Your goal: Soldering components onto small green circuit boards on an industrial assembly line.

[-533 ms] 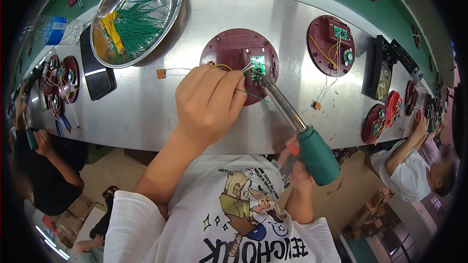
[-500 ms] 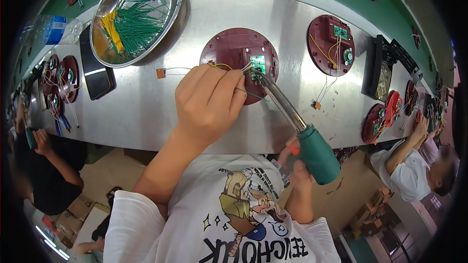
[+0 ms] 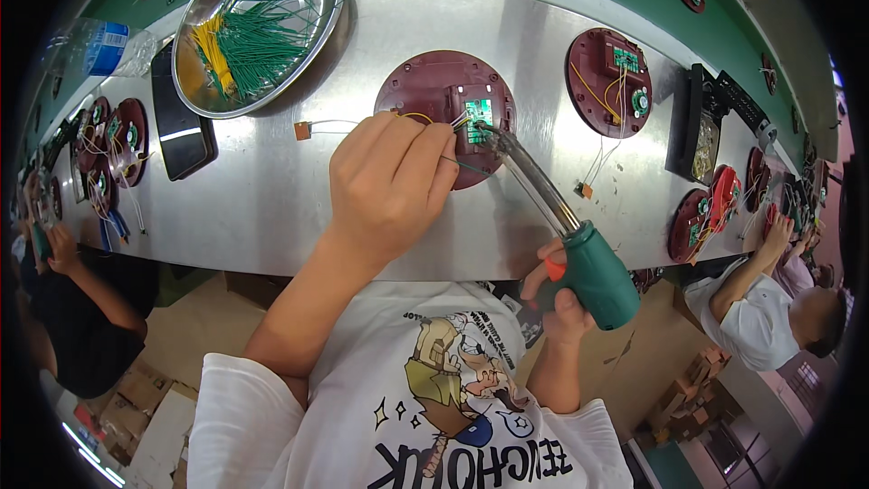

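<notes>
A round dark-red plastic housing (image 3: 425, 81) lies on the metal bench in front of me, with a small green circuit board (image 3: 479, 114) in its raised part. My left hand (image 3: 389, 177) rests over its left side, fingertips pinched on thin wires (image 3: 460, 120) that meet the board. A green wire (image 3: 472, 167) trails out below those fingertips, and a yellow wire (image 3: 414, 116) shows above them. My right hand (image 3: 559, 294) is wrapped round the green handle of a soldering gun (image 3: 593, 272), beside its orange trigger. Its metal barrel slants up to the left, with the tip at the board.
A steel bowl (image 3: 333, 32) of green and yellow wires stands at the back left, beside a black phone-like slab (image 3: 184, 131). Another wired housing (image 3: 588, 81) lies to the right, near a black tray (image 3: 692, 127). Co-workers sit at both sides.
The soldering gun's handle has shifted slightly up and to the right, its tip staying near the board. My left hand keeps its pinch on the wires, almost unmoved.
</notes>
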Motion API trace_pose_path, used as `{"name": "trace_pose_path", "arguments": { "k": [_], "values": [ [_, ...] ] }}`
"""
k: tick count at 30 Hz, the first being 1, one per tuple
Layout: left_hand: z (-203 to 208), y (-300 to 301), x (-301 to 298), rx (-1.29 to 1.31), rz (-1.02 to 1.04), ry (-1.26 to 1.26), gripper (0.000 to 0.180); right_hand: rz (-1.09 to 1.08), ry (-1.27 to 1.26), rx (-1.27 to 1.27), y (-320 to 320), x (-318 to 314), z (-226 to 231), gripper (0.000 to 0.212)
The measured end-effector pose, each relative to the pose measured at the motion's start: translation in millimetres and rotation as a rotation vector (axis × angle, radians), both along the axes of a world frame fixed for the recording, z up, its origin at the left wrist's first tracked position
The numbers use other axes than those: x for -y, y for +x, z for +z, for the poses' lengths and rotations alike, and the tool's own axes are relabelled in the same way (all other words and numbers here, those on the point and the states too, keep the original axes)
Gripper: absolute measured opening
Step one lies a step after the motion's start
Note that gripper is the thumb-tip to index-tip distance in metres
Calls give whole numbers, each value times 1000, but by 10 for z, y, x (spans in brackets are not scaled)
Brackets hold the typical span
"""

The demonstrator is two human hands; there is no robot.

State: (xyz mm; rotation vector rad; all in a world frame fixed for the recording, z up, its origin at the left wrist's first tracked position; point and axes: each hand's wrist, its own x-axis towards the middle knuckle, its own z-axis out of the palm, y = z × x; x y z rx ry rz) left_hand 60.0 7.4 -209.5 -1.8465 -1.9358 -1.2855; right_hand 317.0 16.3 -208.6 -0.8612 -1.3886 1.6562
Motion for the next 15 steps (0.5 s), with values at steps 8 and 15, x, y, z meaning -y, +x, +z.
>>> {"name": "trace_pose_path", "arguments": {
  "k": [8, 15],
  "values": [
    [108, -73, 25, -45, 48, 186, 26, -17, 7, -23, 27, -31, -24, 55],
    [245, 23, 193, 79, -72, 123, 38, -48, -38, -51, 20, -26, -5, 53]
  ]
}}
